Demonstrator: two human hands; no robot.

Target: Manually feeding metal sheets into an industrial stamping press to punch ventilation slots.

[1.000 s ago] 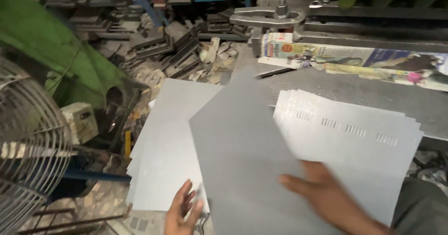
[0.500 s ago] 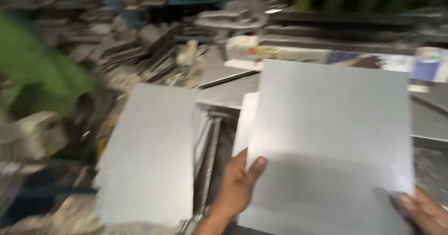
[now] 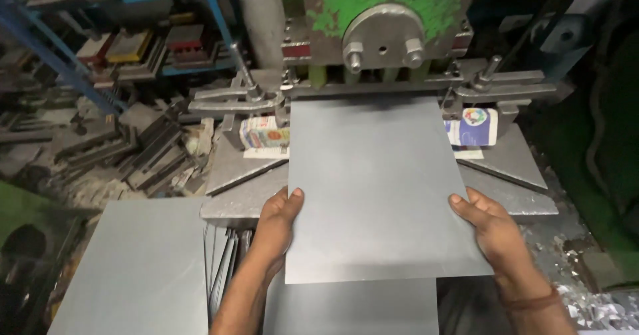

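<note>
Dim, sharp centre, murky edges

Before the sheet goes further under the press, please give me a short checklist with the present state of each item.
1. Both hands on the grey metal sheet: ok; left hand holds the left edge, right hand the right edge.
2. Fingers away from the press head: ok; both hands are at the near half of the sheet.
3. Far edge of the sheet square with the press bed: ok, it looks parallel.
4. Far edge against a stop: cannot tell; hidden under the head.
5. Stack of sheets on the left, apart from the held sheet: ok.
</note>
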